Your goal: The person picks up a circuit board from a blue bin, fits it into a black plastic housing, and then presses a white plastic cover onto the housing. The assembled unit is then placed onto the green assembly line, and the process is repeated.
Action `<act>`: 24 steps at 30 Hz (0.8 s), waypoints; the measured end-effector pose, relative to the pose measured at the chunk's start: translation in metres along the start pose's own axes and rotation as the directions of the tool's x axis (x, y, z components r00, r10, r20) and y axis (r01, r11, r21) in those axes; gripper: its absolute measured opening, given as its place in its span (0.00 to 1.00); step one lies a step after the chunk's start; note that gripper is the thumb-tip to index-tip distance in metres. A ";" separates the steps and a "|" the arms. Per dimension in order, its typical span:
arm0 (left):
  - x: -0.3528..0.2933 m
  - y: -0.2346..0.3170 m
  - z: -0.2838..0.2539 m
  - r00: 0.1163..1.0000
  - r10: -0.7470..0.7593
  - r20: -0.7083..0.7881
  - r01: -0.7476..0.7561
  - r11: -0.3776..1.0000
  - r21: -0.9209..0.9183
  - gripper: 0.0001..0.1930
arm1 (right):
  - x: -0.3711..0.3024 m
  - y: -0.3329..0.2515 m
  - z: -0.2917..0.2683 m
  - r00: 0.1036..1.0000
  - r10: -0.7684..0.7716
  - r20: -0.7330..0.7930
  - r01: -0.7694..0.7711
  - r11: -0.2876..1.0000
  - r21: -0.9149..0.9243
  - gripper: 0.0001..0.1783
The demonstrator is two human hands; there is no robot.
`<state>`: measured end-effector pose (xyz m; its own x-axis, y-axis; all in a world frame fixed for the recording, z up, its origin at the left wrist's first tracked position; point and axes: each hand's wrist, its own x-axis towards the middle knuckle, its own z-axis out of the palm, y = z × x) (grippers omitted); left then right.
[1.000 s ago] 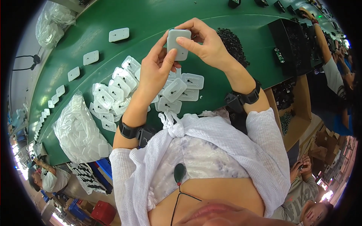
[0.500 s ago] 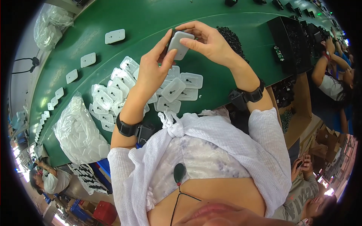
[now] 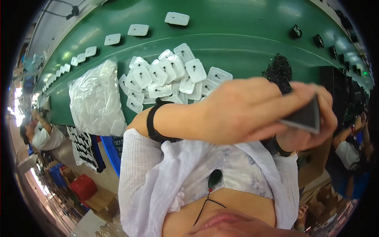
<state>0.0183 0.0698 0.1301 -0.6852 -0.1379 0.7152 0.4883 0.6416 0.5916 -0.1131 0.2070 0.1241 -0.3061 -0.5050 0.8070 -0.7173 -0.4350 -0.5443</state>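
My left hand [image 3: 241, 108] reaches across the view to the right, closed on a flat plastic case [image 3: 306, 116], dark on the side that shows, with a grey edge. My right hand [image 3: 327, 108] is wrapped around the far end of the same case, partly hidden behind it and behind my left hand. Both hands are up close to the camera, and the left fingers are smeared by motion. Beyond my left wrist, a pile of translucent white covers [image 3: 158, 74] with small dark keyhole-like slots lies on the green table [image 3: 221, 43].
A clear bag of white parts [image 3: 94, 100] rests left of the pile. Small black pieces [image 3: 278, 71] are heaped beyond my hands, with a black bin [image 3: 331, 77] to the right. White cases [image 3: 177, 18] line the far left; black units [image 3: 296, 31] line the right.
Both hands have moved right and closer to the camera with the case. It has turned, so its dark side shows instead of its pale face. The view has swung too.
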 end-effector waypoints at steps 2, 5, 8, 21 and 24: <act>0.002 0.008 0.003 1.000 0.028 0.014 -0.028 0.999 -0.028 0.32 | -0.001 -0.003 -0.010 0.989 -0.149 -0.006 0.149 0.987 -0.053 0.41; 0.000 0.009 0.009 0.994 0.111 -0.019 -0.111 0.994 -0.023 0.32 | -0.006 -0.004 -0.004 0.969 -0.227 -0.097 0.216 0.970 -0.107 0.44; -0.003 0.007 0.010 0.995 0.084 -0.055 -0.086 0.995 -0.049 0.31 | -0.007 -0.006 0.005 0.981 -0.133 -0.141 0.105 0.976 -0.191 0.42; 0.000 -0.014 0.007 0.996 0.035 -0.078 -0.025 0.992 0.120 0.31 | -0.001 -0.008 0.000 0.989 0.144 -0.017 -0.145 0.987 -0.069 0.28; -0.004 -0.055 -0.001 0.991 0.113 0.067 -0.131 0.910 0.393 0.33 | 0.001 0.023 0.001 0.921 0.365 0.138 -0.381 0.916 0.123 0.33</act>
<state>-0.0051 0.0341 0.0953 -0.6601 -0.0133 0.7511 0.3220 0.8983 0.2989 -0.1291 0.1957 0.1124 -0.4572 -0.7266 0.5129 -0.4638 -0.2974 -0.8346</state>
